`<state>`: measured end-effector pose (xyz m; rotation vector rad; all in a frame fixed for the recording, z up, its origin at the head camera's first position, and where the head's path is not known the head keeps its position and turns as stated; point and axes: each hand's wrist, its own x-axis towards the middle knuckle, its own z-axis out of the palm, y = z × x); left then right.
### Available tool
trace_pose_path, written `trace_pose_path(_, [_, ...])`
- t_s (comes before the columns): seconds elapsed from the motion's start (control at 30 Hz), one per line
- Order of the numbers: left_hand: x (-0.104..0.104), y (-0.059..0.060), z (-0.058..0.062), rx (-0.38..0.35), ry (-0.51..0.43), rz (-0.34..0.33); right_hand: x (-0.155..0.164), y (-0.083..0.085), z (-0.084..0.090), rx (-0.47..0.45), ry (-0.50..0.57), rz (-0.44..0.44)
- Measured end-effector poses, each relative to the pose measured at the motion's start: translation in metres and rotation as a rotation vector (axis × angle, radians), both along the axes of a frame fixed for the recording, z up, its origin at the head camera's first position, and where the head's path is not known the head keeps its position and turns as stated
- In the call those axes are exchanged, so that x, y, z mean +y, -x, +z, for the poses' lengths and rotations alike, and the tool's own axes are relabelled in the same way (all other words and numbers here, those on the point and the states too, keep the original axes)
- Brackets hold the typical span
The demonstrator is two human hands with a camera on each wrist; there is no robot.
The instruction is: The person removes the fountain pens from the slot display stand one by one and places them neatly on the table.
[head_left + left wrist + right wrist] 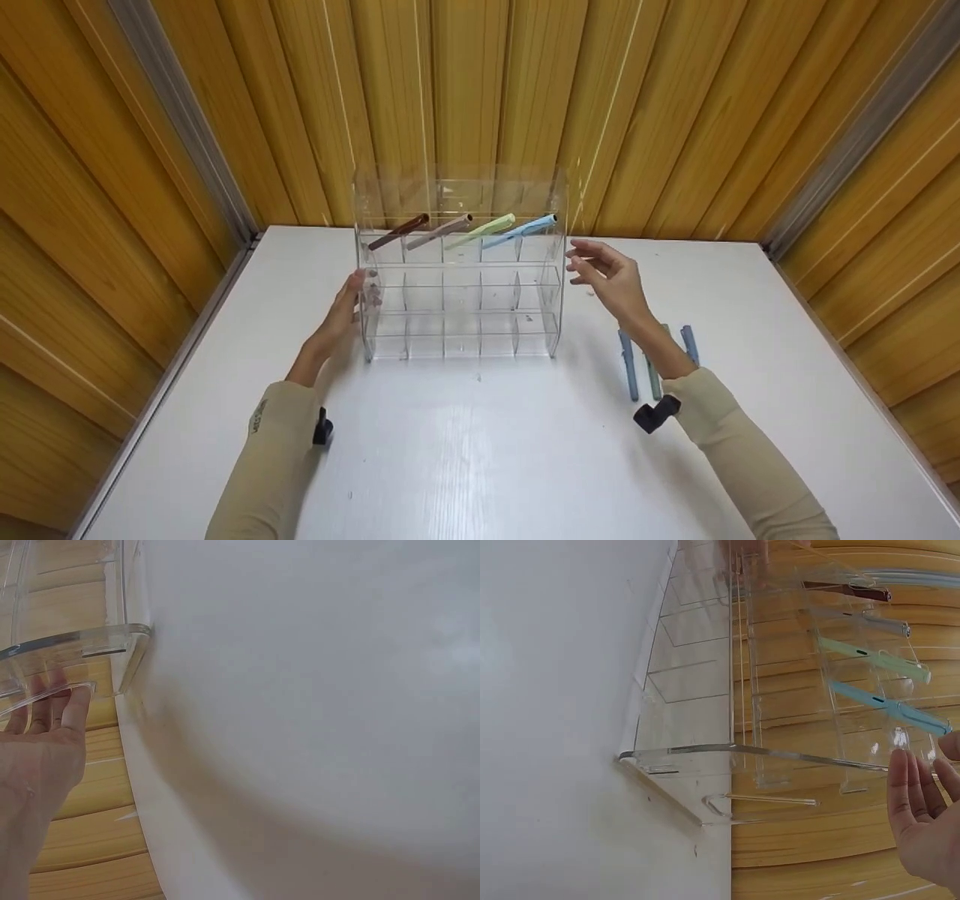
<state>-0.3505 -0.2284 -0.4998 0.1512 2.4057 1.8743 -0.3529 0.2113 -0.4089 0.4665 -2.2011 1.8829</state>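
Wood-panelled walls close in on three sides of a white table [480, 450], and near its back edge stands a clear plastic rack [461, 300] of small compartments, upright and facing the person. Four pens lie slanted in its top row: brown [399, 230], grey-pink [439, 231], pale green [481, 229] and light blue [520, 230], their long axes running up and to the right. Left hand [341, 315] rests against the rack's left wall, fingers straight and flat on the plastic, gripping nothing. Right hand [611, 277] hovers just off the rack's right wall, level with the upper rows, fingers loosely spread and empty; the light blue pen is the nearest to it, up and to its left. Three more blue-grey pens [628, 365] lie on the table under that forearm, pointing away from the person.
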Motion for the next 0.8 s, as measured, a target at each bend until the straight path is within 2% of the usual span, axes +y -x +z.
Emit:
trace_pose_path(0.23, [0.001, 0.000, 0.000, -0.002, -0.011, 0.008, -0.021, 0.009, 0.007, -0.030, 0.108, 0.068])
trace_pose_path(0.43, [0.002, 0.003, -0.003, -0.011, -0.003, 0.017, -0.037, 0.016, 0.010, -0.064, 0.167, 0.074])
trace_pose_path(0.8, [0.002, 0.003, -0.002, -0.014, -0.002, 0.016, -0.060, 0.024, 0.017, -0.165, 0.156, 0.090])
